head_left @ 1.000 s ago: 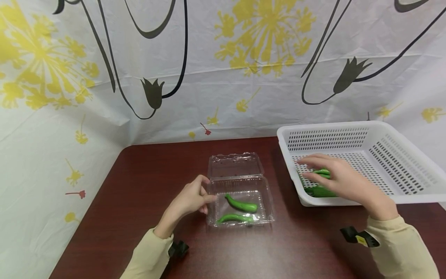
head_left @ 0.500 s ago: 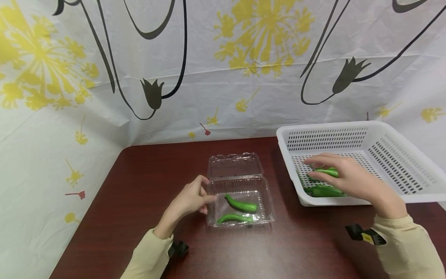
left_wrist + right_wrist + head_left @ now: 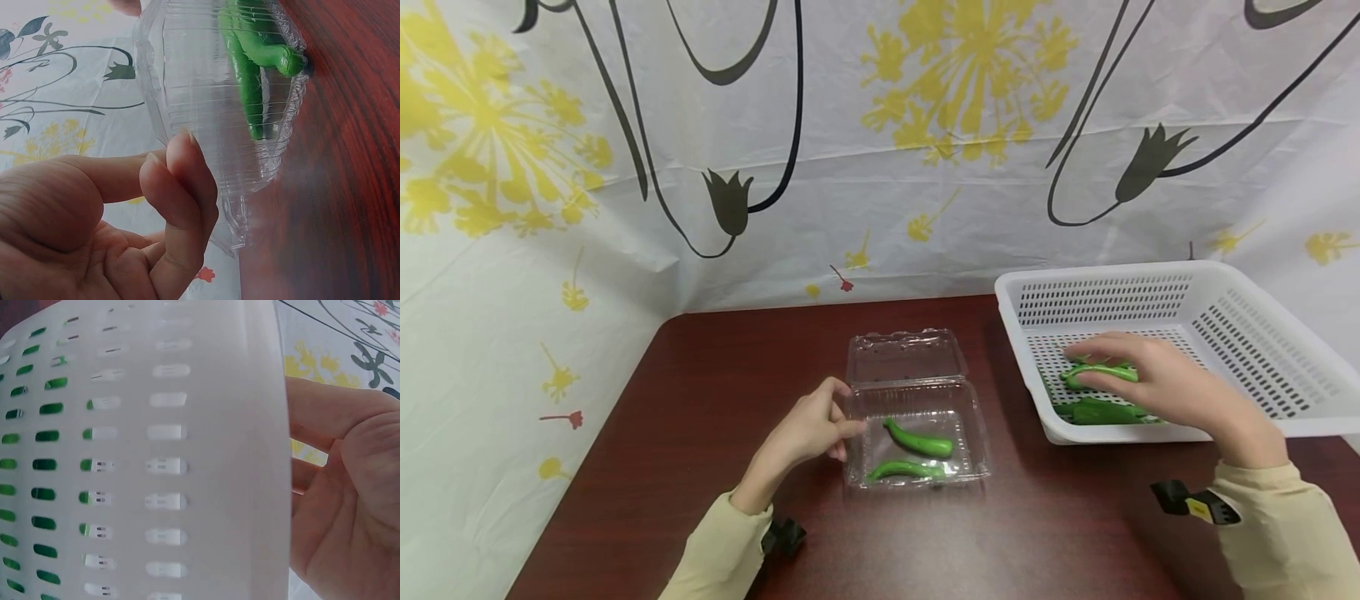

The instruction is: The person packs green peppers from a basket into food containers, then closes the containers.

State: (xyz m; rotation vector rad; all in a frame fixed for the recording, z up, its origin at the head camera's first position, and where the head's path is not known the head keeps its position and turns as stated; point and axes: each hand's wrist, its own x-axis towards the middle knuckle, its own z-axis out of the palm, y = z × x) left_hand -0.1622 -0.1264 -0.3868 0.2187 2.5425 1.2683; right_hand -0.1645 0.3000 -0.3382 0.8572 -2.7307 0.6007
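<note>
In the head view my left hand [image 3: 808,425] is at the left side of a clear plastic clamshell box [image 3: 972,421], its thumb and fingers pinching the rim. Two long, curved green peppers lie in the box, one [image 3: 921,440] behind the other [image 3: 904,469]. My right hand [image 3: 1161,379] hovers inside the white basket [image 3: 1281,312], fingers and thumb apart over a light green pepper [image 3: 1108,372]. A darker green pepper [image 3: 1101,411] lies nearer the basket's front wall. In the right wrist view, that wall [image 3: 231,456] hides the fingertips.
The box's lid [image 3: 906,357] is folded back flat on the dark red-brown table [image 3: 737,367]. Basket and box stand apart, with the basket at the right. A flower-printed white sheet [image 3: 820,167] hangs behind and to the sides.
My right hand has moved to the right inside the basket, so more of the green peppers shows. My left hand and the box have stayed where they were.
</note>
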